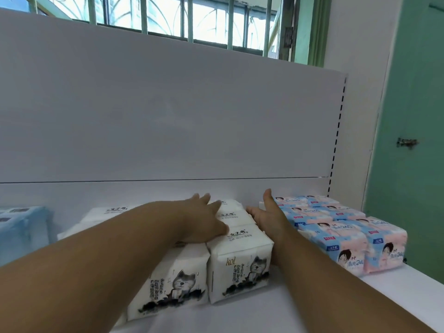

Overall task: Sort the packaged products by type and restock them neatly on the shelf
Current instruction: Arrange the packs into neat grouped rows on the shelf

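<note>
1. Left hand (204, 222) lies flat on top of the white packs (236, 241), fingers straight and slightly spread, thumb on the front pack's top.
2. Right hand (266, 217) stands edge-on against the right side of the same white row, fingers straight and pressed together, thumb pointing left and touching the pack side.
3. White packs sit mid-shelf (264, 316) in rows running front to back; the front ones show a cat drawing. A second white row is just left, under the left forearm.
4. Pink-blue packs (341, 227) are stacked in rows on the right end of the shelf, just beside the right hand, whether touching cannot be told.
5. Blue pack (21, 227) at far left, apart from the white ones.
6. White back panel (168, 111) behind; barred window (182, 18) above; green door (413, 140) at right.
</note>
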Tool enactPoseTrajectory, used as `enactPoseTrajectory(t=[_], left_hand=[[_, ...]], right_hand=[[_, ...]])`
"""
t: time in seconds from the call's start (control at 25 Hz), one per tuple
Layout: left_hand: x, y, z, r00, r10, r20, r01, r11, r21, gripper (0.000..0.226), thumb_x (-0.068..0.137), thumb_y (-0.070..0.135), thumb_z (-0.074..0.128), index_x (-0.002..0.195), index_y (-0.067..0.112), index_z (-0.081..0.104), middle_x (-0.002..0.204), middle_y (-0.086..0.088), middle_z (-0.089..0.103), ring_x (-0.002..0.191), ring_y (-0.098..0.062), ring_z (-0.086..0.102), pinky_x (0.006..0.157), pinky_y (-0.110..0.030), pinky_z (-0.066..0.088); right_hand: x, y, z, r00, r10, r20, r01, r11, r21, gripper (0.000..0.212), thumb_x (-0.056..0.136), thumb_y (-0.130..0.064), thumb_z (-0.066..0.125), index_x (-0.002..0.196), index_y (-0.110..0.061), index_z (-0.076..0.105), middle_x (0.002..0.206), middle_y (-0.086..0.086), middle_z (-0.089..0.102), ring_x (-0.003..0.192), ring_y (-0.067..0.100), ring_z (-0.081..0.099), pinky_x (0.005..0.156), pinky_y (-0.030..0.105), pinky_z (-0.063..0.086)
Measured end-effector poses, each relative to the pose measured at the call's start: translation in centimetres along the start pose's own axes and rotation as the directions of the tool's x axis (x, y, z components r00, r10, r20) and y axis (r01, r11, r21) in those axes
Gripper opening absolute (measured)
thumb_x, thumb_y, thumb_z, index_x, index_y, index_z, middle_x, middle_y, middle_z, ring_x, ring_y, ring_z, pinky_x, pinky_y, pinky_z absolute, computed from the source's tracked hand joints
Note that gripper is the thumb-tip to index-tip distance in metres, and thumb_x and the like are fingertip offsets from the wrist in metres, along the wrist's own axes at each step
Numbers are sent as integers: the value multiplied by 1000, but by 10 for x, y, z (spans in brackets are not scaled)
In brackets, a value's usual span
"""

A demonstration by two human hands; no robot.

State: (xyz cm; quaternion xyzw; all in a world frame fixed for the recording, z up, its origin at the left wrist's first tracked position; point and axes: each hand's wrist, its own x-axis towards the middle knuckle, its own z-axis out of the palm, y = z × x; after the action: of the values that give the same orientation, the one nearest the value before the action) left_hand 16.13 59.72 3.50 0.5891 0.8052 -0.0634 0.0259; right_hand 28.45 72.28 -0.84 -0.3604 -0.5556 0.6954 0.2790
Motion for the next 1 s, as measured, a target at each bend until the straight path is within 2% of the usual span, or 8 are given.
enactPoseTrajectory(t=[0.12,0.32,0.48,0.56,0.64,0.72,0.84,1.0], left_hand=[[8,0,7,1000,25,-17,-27,997,-76,68,100,56,25,156,19,9,164,-10,0,150,-33,-2,120,-51,7],[9,-3,7,1000,24,-17,-24,1000,-20,72,97,64,19,156,26,3,164,-4,-4,150,-25,-6,121,-48,7],[19,-6,11,998,57,29,-59,996,73,73,97,64,14,157,25,2,163,-7,-7,150,-29,-8,121,-51,7],[21,-10,12,996,66,65,-74,987,140,75,94,66,10,157,25,3,163,-7,-8,149,-32,-9,120,-52,7],[17,-5,8,997,46,68,-56,988,145,71,97,62,12,157,25,3,163,-7,-7,150,-31,-8,120,-52,6],[4,4,-2,1000,22,13,-23,998,64,67,100,58,17,156,24,6,164,-7,-2,151,-28,-1,121,-48,8],[-27,16,-13,995,63,-73,-71,990,-118,75,94,67,30,156,29,10,164,5,1,150,-18,11,119,-37,12],[-52,20,2,986,155,-55,-149,984,95,104,78,73,57,155,32,-1,164,6,-2,150,-17,10,120,-38,16]], right_hand=[[13,-3,3,998,-9,56,13,998,-59,80,95,-67,13,109,-6,64,81,8,75,74,19,72,51,18,49],[24,2,5,996,-55,64,55,998,5,77,97,-64,10,141,-12,46,114,-5,59,79,16,60,63,23,52],[13,0,9,998,-40,53,42,999,-25,71,100,-57,12,142,-9,43,130,10,56,83,16,58,44,13,47],[14,-3,11,998,-21,60,20,1000,18,72,101,-56,12,142,-7,44,126,11,54,98,22,61,58,13,48],[9,-7,14,1000,9,12,-7,994,-108,86,94,-70,10,142,-8,45,126,7,54,127,27,52,89,19,42],[11,-3,9,999,-20,26,26,956,-292,106,77,-91,13,140,-13,48,139,6,52,133,25,46,111,32,34],[11,-4,-2,995,-67,-68,39,937,-348,75,95,-69,25,133,-11,54,133,7,59,121,26,57,108,42,42],[-10,2,-9,997,28,73,-28,1000,4,69,97,-65,29,127,-9,57,121,12,67,109,28,66,95,39,52]])
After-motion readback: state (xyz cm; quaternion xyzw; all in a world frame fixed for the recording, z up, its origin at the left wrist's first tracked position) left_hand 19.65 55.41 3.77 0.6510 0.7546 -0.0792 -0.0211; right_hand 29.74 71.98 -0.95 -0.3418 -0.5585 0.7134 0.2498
